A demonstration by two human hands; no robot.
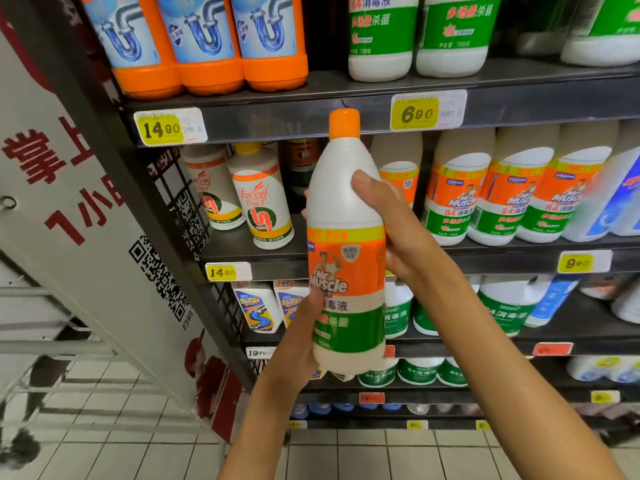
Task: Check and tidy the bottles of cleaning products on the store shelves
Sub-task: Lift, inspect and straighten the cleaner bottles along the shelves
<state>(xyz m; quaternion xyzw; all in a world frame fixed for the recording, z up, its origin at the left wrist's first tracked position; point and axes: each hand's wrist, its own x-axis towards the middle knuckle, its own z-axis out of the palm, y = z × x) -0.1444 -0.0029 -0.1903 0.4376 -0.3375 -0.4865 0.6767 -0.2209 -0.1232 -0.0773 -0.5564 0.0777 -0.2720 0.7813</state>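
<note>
The held bottle (346, 244) is smooth white plastic, faintly glossy, with a shiny printed wrap and a matt orange plastic cap (344, 123). The shelves (311, 116) look like dark matt metal; the price tags (169, 127) are glossy paper. The floor (381, 459) is pale, smooth tile.

I get an evenly bright view with light falling from above, so the shelf boards throw soft shade over the rows beneath them. The held bottle (346, 244) reads sharp at centre, its white shoulder free of hard glare. Toward the right edge the blue bottles (620, 202) smear with blur. The wide lens bends the upright (114, 188) at left, and the lowest shelves go dim and soft
</note>
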